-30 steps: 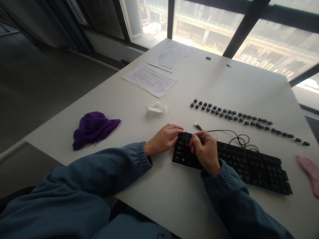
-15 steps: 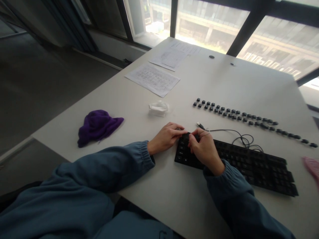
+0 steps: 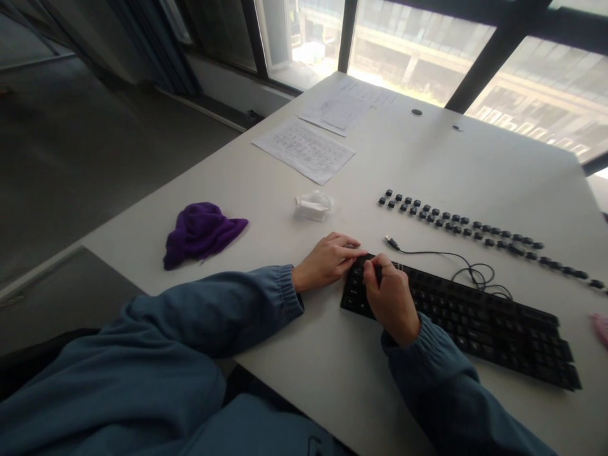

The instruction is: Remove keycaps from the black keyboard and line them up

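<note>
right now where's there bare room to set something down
Bare: between the purple cloth and nearer printed sheet, and just beyond the keycap rows, towards the window. Crowded: the keyboard, with left hand and right hand at its left end, cable behind.

A black keyboard (image 3: 475,323) — flat, slanted — lies on the white table (image 3: 332,354).

From my spot I see the left arm (image 3: 228,310) reaching across, the left hand (image 3: 329,261) palm down, fingers extended close together. The right arm (image 3: 456,386) angles inward, and the right hand (image 3: 393,294) (back uppermost) brings its thumb toward tightly curled fingers.
</note>
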A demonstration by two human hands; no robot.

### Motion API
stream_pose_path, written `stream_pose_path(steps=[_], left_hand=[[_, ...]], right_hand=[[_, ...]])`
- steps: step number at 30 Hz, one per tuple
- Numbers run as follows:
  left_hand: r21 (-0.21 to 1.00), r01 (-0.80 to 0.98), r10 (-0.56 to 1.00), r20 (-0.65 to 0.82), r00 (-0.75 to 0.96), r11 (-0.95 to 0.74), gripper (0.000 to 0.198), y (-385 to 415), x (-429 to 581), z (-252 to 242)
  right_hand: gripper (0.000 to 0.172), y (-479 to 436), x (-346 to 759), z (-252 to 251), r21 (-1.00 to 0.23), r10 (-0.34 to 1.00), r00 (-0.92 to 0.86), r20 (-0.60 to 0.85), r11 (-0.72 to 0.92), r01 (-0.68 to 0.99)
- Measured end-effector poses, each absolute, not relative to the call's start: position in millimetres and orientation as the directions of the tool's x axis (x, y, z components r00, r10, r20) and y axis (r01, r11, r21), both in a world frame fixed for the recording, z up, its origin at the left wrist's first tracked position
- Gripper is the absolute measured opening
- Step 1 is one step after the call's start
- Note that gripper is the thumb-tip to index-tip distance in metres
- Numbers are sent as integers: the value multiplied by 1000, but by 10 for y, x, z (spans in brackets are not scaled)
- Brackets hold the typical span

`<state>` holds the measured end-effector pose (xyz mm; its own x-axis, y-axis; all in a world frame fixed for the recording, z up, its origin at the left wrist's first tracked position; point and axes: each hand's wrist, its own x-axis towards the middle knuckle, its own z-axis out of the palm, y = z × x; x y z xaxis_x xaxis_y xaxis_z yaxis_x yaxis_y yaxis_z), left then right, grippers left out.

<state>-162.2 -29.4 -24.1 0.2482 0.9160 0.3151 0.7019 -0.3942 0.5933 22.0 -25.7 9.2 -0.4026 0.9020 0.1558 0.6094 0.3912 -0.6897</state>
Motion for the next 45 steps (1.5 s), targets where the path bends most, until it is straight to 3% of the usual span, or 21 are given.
stream_pose_path(steps=[5, 13, 24, 31, 45], left_hand=[[578, 711, 913, 319, 256, -401, 30, -303, -1617, -251], [568, 721, 914, 316, 255, -397, 30, -303, -1620, -249], [564, 724, 914, 314, 256, -396, 29, -305, -1610, -245], [552, 732, 912, 324, 253, -399, 30, -304, -1610, -280], [564, 725, 915, 313, 254, -395, 34, -303, -1618, -273]], right_hand=[[27, -200, 256, 27, -867, 964, -257, 70, 186, 461], [23, -193, 313, 129, -823, 918, -389, 71, 275, 498], [23, -177, 284, 125, -823, 950, -288, 121, 258, 507], [26, 41, 205, 131, -848, 937, -345, -54, 140, 512], [20, 412, -2, 177, -698, 851, -425, -308, 101, 709]])
